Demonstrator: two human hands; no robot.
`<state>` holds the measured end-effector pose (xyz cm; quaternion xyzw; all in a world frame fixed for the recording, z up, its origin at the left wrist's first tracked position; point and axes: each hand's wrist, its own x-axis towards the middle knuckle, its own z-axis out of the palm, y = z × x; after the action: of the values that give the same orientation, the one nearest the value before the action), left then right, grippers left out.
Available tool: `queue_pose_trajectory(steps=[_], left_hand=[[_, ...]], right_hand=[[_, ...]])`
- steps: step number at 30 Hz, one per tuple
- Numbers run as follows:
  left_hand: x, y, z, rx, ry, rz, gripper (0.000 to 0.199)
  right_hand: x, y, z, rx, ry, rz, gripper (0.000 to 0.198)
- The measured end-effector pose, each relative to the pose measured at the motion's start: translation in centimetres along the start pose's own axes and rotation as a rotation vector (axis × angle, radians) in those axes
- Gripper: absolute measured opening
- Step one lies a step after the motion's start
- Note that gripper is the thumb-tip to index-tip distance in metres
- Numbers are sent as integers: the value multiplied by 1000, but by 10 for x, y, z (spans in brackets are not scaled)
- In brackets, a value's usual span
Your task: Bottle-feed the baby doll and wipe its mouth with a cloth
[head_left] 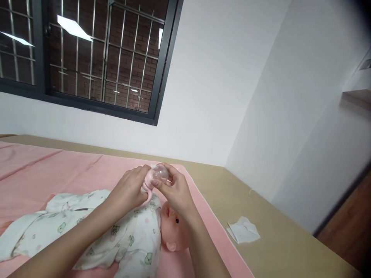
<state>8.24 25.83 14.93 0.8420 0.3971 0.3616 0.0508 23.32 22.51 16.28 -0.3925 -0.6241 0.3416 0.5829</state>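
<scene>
Above the chest of a baby doll (174,231), both hands are on a pink baby bottle (148,179) with a looped handle. My left hand (131,187) is wrapped round the bottle's body and handle. On the clear dome-shaped cap (161,172) at its end, my right hand (177,190) closes with thumb and fingers. The cap appears to sit on the bottle. White clothing (136,243) with a green animal print covers the doll, which lies on its back, head to the right. My right forearm hides part of its head.
A pink sheet (72,170) lies under the doll on a wooden tabletop (214,185). To the right rests a crumpled white tissue (244,230). Behind are a white wall (208,85) and a dark-framed barred window (104,54).
</scene>
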Motion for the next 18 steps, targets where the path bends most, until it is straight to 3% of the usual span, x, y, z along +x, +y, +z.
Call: queue_pose_trajectory(steps=[9,18], left_hand=[[0,-6,0,47,27,74,24],[2,-7,-2,85,22,26,27]], right_hand=[[0,-4,-4,9,-20,-17,45],[1,2,1,20,45,-7,51]])
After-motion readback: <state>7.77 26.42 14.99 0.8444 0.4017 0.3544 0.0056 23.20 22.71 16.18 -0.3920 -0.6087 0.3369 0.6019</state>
